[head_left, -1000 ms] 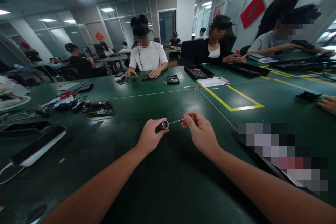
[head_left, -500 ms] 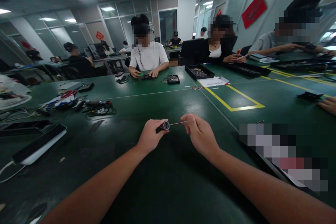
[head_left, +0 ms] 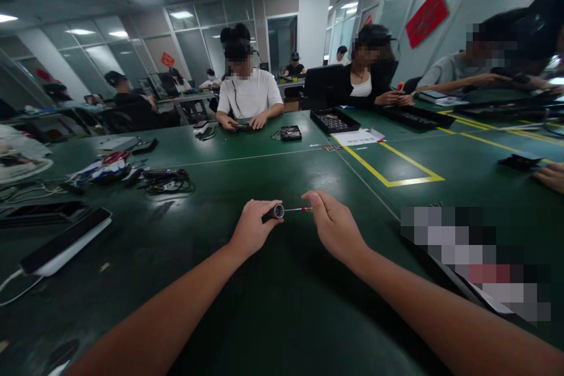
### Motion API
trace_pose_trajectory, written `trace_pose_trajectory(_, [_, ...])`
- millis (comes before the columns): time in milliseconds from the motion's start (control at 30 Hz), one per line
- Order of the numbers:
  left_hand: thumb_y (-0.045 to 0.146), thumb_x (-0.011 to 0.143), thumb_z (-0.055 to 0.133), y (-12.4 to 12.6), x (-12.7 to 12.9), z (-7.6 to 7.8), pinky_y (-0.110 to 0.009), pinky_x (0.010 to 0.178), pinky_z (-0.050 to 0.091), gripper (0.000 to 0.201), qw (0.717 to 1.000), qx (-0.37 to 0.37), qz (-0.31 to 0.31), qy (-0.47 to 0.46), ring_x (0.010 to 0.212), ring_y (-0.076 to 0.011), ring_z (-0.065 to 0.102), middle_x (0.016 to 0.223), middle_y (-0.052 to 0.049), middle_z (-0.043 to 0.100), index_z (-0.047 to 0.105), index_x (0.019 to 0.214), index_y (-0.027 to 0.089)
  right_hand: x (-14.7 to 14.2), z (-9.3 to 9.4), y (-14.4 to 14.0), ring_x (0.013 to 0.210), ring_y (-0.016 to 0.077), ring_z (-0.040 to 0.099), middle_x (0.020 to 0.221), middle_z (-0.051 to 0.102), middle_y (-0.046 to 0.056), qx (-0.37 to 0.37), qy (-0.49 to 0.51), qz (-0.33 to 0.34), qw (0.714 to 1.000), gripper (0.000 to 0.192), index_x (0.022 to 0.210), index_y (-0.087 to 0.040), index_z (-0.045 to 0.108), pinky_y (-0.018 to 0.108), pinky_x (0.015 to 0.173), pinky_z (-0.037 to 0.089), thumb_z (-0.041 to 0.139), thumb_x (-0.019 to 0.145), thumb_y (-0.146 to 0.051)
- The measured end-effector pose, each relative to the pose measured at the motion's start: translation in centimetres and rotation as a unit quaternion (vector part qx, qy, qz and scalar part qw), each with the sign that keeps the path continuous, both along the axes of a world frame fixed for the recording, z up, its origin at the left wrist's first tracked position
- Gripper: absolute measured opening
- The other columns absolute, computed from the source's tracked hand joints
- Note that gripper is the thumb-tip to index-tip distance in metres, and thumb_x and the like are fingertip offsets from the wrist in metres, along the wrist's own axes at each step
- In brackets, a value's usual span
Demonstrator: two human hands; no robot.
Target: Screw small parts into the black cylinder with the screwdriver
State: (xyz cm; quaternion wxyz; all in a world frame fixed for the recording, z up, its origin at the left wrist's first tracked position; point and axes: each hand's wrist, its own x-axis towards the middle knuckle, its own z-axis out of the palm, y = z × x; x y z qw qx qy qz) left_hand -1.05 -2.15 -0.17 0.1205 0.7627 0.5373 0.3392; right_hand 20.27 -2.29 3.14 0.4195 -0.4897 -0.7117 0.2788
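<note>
My left hand [head_left: 254,224] is closed around a dark cylindrical part [head_left: 277,211], whose round, light-rimmed end faces right. Its inside is too small to make out clearly. In my right hand [head_left: 333,222] is a screwdriver [head_left: 304,209] with a red handle collar and a thin metal shaft. The shaft points left and its tip meets the open end of the cylinder. Most of the handle is hidden by my right fingers. Both hands are above the green table [head_left: 282,305].
A bundle of black cables [head_left: 170,182] and a white-and-black device [head_left: 66,241] lie at left. Yellow tape [head_left: 414,180] marks the table ahead to the right. Across the table, a co-worker [head_left: 249,97] handles a small dark object beside a black tray [head_left: 333,121].
My right fingers have shifted slightly around the screwdriver handle. The left hand and the cylinder stay almost still. The co-worker opposite has moved their hands a little.
</note>
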Motion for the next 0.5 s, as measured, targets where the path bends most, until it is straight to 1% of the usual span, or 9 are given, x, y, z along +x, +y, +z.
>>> trace_pose_trajectory(100, [0.02,0.087,0.076,0.06,-0.05,-0.08,-0.049,0.104,0.042,0.038,1.0,0.001,-0.008,0.0,0.111,-0.0257,0.062,0.12,-0.003,0.072,0.068,0.123,0.026,0.12,0.2,-0.05,0.064,0.0201,0.057,0.073,0.061,0.001,-0.011,-0.016,-0.001,1.0,0.034,0.116,-0.022,0.061,0.033,0.063,0.039,0.034,0.102,-0.037])
trace_pose_trajectory(167, [0.02,0.087,0.076,0.11,-0.09,-0.16,-0.048,0.103,0.043,0.038,1.0,0.004,-0.005,-0.004,0.11,-0.0255,0.062,0.12,-0.004,0.072,0.068,0.123,0.026,0.14,0.14,-0.1,0.065,0.02,0.058,0.075,0.062,0.0,-0.012,-0.001,0.009,1.0,0.03,0.12,-0.022,0.056,0.033,0.063,0.04,0.036,0.1,-0.031])
trace_pose_trajectory(233, [0.02,0.088,0.075,0.14,-0.12,-0.21,-0.048,0.102,0.044,0.037,1.0,0.005,0.001,-0.01,0.109,-0.0253,0.062,0.12,-0.004,0.072,0.068,0.123,0.025,0.1,0.02,-0.15,0.069,0.0204,0.061,0.079,0.064,0.0,-0.003,0.018,0.017,1.0,0.026,0.118,-0.023,0.054,0.032,0.065,0.041,0.037,0.099,-0.03])
trace_pose_trajectory(300, [0.019,0.088,0.074,0.12,-0.14,-0.2,-0.047,0.102,0.044,0.037,1.0,0.003,0.005,-0.014,0.11,-0.0253,0.062,0.121,-0.004,0.072,0.068,0.124,0.026,0.03,-0.04,-0.18,0.071,0.0207,0.062,0.081,0.065,0.001,0.004,0.021,0.017,1.0,0.022,0.111,-0.024,0.055,0.032,0.065,0.041,0.038,0.1,-0.033])
trace_pose_trajectory(400, [0.019,0.088,0.074,0.07,-0.15,-0.13,-0.048,0.103,0.044,0.037,1.0,0.003,0.003,-0.013,0.111,-0.0258,0.062,0.121,-0.004,0.071,0.068,0.123,0.026,-0.03,-0.07,-0.13,0.067,0.0209,0.062,0.08,0.067,0.001,0.008,0.005,0.005,1.0,0.027,0.102,-0.025,0.058,0.032,0.061,0.038,0.035,0.103,-0.04])
trace_pose_trajectory(500, [0.019,0.088,0.073,0.04,-0.16,-0.02,-0.047,0.103,0.044,0.037,1.0,0.004,0.004,-0.011,0.111,-0.0258,0.063,0.121,-0.004,0.071,0.068,0.124,0.026,0.04,-0.25,0.01,0.064,0.0207,0.061,0.077,0.067,0.001,0.006,0.0,0.001,1.0,0.024,0.107,-0.025,0.057,0.033,0.059,0.037,0.036,0.102,-0.036])
